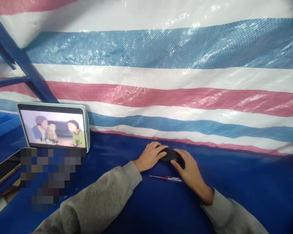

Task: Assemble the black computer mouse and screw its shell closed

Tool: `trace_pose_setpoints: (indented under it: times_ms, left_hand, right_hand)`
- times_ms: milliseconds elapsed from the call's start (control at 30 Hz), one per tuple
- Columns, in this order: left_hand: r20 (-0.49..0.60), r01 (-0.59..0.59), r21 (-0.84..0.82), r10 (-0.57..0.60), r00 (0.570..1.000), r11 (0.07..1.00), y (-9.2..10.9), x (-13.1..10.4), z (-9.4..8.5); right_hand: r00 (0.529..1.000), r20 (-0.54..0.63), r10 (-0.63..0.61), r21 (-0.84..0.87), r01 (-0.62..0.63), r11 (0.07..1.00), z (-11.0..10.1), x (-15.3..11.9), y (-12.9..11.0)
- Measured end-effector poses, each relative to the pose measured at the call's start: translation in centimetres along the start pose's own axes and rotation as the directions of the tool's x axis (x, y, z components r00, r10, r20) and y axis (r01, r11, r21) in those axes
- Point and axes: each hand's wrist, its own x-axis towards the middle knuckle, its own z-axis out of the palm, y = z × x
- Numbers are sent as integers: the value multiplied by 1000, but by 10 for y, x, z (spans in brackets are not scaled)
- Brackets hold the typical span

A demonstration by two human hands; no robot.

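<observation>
A black computer mouse (pixel 170 155) lies on the dark blue tabletop between my two hands. At its left end, the thumb and fingers of my left hand (pixel 150 156) pinch the edge. My right hand (pixel 190 169) grips the opposite end, its thumb on the near side and its fingers curled over the far side. Part of the mouse is hidden under the fingers. Just in front of it, a small screwdriver (pixel 169 178) with a clear handle and a red collar lies flat, its thin shaft pointing left. The right hand is close to the handle end.
A tablet (pixel 53 126) playing a cartoon stands at the left, with a phone (pixel 5 167) lower down. A pixelated patch covers the area below the tablet. Behind the table hangs a striped plastic sheet (pixel 161 97); a blue metal frame (pixel 21 61) and blue tray (pixel 5 125) are far left.
</observation>
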Motion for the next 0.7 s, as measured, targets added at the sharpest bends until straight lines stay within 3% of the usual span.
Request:
trace_pose_setpoints:
  times_ms: [300, 700]
  left_hand:
    - [-41, 6, -216, -16, 999, 976, 4, -3, -8]
    - [-153, -96, -38, 89, 984, 995, 4, -4, -2]
  right_hand:
    - [1000, 17, -8, -13, 8, 1000, 1, 0, 3]
    - [1000, 8, -17, -37, 17, 999, 2, -1, 3]
